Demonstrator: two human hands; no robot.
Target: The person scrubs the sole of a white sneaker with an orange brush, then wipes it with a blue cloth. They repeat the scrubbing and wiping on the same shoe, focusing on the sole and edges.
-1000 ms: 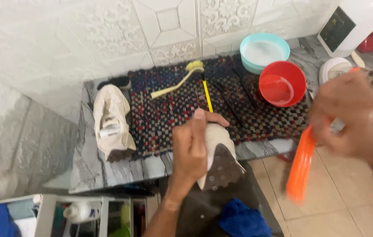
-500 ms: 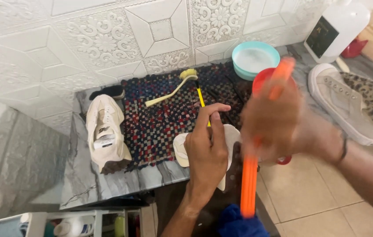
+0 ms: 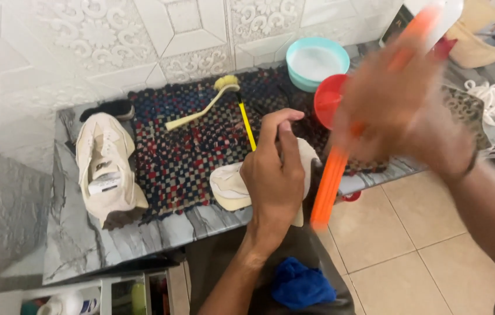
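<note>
— Fingers?
— Left hand [image 3: 275, 175] fingers clamp a cream shoe [image 3: 231, 185] at the surface [image 3: 78, 245] front edge. Right hand [image 3: 402, 111], blurred, grips an orange brush [image 3: 329, 184].
— Room?
— Mat [image 3: 195, 151] centre lies open; second shoe [image 3: 106, 166] well left.

Bare forearms, no sleeves; dark band on right wrist [image 3: 468, 169].

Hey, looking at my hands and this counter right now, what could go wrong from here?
1. The right hand swings the orange brush fast, close to the red bowl, and might knock it.
2. The cream shoe under the left hand overhangs the counter edge and may slip off.
3. The brush could strike the left hand's fingers.
</note>
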